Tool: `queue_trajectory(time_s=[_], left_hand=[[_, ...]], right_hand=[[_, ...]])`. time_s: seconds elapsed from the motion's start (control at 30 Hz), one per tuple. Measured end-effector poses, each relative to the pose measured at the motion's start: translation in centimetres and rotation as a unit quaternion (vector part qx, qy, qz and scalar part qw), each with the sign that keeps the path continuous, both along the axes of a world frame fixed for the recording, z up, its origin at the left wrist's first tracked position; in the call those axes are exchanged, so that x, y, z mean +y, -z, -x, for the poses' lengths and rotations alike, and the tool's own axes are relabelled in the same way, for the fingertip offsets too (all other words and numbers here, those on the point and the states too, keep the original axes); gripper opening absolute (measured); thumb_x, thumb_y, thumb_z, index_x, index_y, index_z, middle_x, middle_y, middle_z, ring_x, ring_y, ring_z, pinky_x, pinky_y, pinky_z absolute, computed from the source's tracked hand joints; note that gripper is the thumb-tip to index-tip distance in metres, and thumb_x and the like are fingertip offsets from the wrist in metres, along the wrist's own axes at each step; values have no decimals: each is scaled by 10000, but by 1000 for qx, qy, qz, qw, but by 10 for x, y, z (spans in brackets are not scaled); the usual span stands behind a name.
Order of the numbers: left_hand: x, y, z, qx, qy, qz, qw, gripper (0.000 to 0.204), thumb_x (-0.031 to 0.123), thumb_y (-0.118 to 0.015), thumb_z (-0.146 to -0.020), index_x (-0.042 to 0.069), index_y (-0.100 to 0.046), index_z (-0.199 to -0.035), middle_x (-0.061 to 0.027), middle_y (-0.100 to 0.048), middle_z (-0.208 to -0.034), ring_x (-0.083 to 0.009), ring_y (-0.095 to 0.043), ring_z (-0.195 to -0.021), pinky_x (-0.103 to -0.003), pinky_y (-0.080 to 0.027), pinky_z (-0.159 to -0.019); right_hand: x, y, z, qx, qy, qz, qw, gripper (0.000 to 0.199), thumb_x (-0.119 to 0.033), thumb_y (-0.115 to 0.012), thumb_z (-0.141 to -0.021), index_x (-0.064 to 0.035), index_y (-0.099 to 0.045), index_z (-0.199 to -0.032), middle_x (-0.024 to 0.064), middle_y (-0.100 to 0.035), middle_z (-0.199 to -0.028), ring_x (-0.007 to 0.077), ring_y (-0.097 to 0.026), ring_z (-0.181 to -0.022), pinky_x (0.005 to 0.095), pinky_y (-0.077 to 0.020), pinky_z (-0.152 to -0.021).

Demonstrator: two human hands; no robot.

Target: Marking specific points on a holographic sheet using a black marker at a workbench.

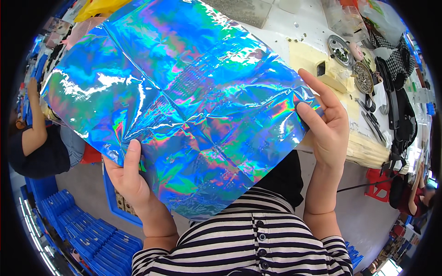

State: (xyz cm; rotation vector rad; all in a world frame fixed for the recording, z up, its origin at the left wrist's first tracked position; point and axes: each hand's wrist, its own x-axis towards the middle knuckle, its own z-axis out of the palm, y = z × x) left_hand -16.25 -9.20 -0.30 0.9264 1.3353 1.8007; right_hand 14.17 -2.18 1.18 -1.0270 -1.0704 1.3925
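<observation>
A large iridescent blue holographic sheet (202,133) of shiny film stretches between my hands, creased and crumpled across its middle. My left hand (130,177) pinches its lower left edge, thumb on top and the fingers mostly hidden underneath. At the right corner, my right hand (329,119) grips the sheet between the thumb and the fingers, with the index finger extended past the edge. The film is held up in front of my striped shirt and covers much of the white worktable (281,27).
On the table's right side lie scissors (374,122), a round dish of small parts (340,50), another round tray (363,77) and a cream-coloured block (334,78). Blue plastic bins (99,241) stand at lower left. A person (39,142) sits at the left, another (414,198) at the right.
</observation>
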Motion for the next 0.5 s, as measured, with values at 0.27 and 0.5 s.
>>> queue_trajectory(time_s=[0.27, 0.5], left_hand=[[0, -4, -4, 28, -5, 2, 1000, 395, -8, -580, -949, -58, -545, -1339, -133, -655, -1229, -191, -643, -1084, -319, -480, -983], [0, -5, -7, 42, -9, -23, 999, 396, -9, -591, -945, -59, -542, -1335, -130, -655, -1227, -187, -637, -1091, -322, -478, -981]], right_hand=[[0, -1, 0, -5, 4, -3, 1000, 527, 39, -654, -926, 77, -489, -1425, 116, -734, -1068, 108, -684, -948, 237, -537, -859], [1, 4, -3, 1, 0, -11, 1000, 526, 44, -648, -929, 77, -486, -1428, 119, -738, -1055, 109, -686, -941, 229, -535, -850]])
